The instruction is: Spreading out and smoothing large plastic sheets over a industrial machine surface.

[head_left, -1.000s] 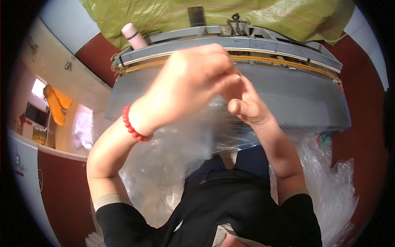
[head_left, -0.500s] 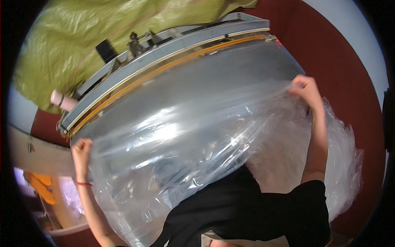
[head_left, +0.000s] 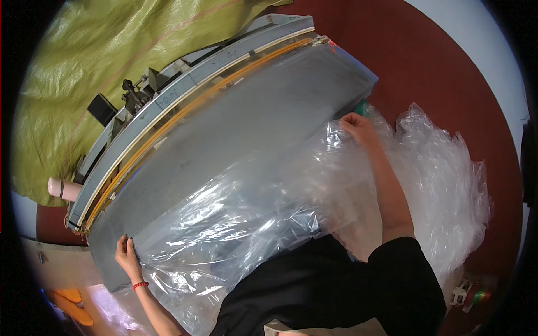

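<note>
Grey worktop as reference. Hands, together above it 1 s ago, now apart: left hand at its left end, thumb and forefinger extended vs fist 0.5 s ago; right hand by its front-right corner. Clear film now nearer its front, more worktop bare.

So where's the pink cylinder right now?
In the head view, the pink cylinder is near the left edge, beside the lower-left end of the grey metal frame, farther left and higher than the left hand.
</note>
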Demonstrator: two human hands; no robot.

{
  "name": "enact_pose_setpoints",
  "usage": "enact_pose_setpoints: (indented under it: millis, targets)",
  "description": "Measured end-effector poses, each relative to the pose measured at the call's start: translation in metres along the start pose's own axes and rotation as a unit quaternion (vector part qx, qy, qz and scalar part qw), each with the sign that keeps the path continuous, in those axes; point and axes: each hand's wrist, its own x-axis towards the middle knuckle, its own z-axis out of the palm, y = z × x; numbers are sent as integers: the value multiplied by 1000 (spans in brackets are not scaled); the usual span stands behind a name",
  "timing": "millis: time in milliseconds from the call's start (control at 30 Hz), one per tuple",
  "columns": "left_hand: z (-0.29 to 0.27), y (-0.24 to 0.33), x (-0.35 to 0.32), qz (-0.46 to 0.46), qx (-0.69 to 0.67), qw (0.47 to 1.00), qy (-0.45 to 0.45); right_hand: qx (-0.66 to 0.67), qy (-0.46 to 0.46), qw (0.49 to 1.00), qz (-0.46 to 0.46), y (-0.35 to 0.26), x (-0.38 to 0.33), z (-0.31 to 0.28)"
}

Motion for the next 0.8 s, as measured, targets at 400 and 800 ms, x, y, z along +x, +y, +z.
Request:
enact_pose_setpoints:
  millis: [400, 800]
  targets:
    - [-1, -18, 7, 8, 21, 999, 23, 173, 47, 975, 130, -11, -4, 52]
    - [9, 6, 27, 32, 152, 984, 81, -379, 166, 877, -245, -49, 136, 76]
